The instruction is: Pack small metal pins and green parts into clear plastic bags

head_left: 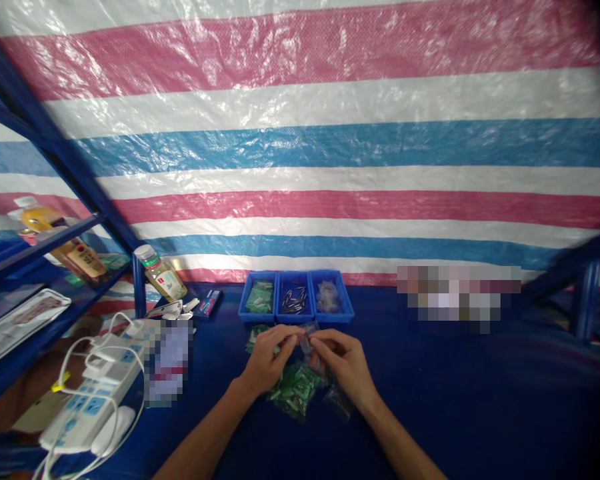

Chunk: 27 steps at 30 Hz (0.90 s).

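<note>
Nearest the person, both forearms came in from the bottom edge over a dark blue table. Off to the L, a white power strip ran at a slant, w/ white plugs and cables looped over it. Btwn the forearms lay a pile of green packets, approx. centre, and a dark see-through packet sat by the R wrist. Just above the pile, the L hand and R hand met at a small clear bag, both pinching it btwn thumb & fingers, held up off the table; contents hard to make out, prob. b/c of blur. More green packets showed just beyond the L hand, partly hidden by it. Past the hands stood 3 blue bins side by side, touching: L bin w/ green packets, mid bin w/ thin metal pcs., R bin w/ clear bags. L of the bins lay a small dark blue box, & near it a bottle w/ white cap leaned a bit. Farther L, a blue metal frame slanted up, w/ 2 more bottles behind its bars. At the back hung a striped plastic sheet in red, white & blue.
</note>
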Available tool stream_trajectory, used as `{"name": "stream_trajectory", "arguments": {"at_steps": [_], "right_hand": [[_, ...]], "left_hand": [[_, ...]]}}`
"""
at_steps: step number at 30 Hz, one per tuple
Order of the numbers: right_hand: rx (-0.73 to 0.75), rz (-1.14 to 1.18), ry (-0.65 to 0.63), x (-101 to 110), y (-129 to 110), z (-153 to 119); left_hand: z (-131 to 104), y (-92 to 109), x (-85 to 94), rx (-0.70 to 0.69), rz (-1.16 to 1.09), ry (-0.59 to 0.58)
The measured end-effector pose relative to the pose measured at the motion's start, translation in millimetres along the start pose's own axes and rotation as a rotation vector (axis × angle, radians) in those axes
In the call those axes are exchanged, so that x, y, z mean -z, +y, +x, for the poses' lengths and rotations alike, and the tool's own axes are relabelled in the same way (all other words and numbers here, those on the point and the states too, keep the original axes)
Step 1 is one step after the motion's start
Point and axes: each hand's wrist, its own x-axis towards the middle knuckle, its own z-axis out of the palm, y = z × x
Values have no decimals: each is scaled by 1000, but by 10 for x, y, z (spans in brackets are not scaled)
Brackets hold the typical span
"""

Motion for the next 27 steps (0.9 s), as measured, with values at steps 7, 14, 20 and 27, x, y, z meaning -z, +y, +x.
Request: {"name": "stream_trajectory", "arguments": {"at_steps": [7, 14, 20, 27], "right_hand": [[1, 35, 38, 9, 63, 15], [171, -208, 23, 10, 16, 8], [4, -89, 4, 11, 72, -7], [15, 37, -50, 38, 65, -10]], "left_hand": [[14, -25, -30, 32, -49, -56], [34, 3, 7, -76, 38, -47], [15, -41, 6, -169, 161, 73], [31, -43, 18, -204, 101, 95]]}}
